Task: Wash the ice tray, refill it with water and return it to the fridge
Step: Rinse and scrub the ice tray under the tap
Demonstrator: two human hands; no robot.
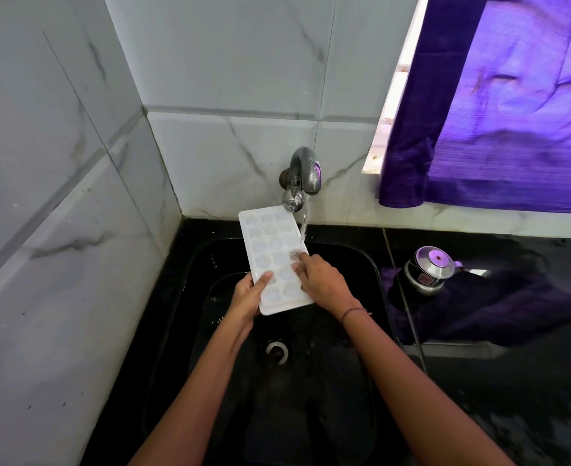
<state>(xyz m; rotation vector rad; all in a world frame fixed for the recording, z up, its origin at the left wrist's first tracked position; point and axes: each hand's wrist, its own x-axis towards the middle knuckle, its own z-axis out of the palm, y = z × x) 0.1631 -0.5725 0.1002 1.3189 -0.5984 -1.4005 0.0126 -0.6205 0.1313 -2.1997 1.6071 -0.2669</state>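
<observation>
A white ice tray (266,240) with several round cells is held over the black sink (190,297), its far end under the metal tap (302,176). Water (304,227) runs from the tap onto the tray's right edge. My left hand (248,294) grips the tray's near left edge, thumb on top. My right hand (321,280) lies on the tray's right side, fingertips in the cells where the water lands.
A steel kettle-like pot (428,269) stands on the black counter (512,381) to the right of the sink, on a dark cloth. A purple curtain (512,112) hangs above it. Marble-look tiled walls (58,196) close the left and back. The drain (277,352) sits below my hands.
</observation>
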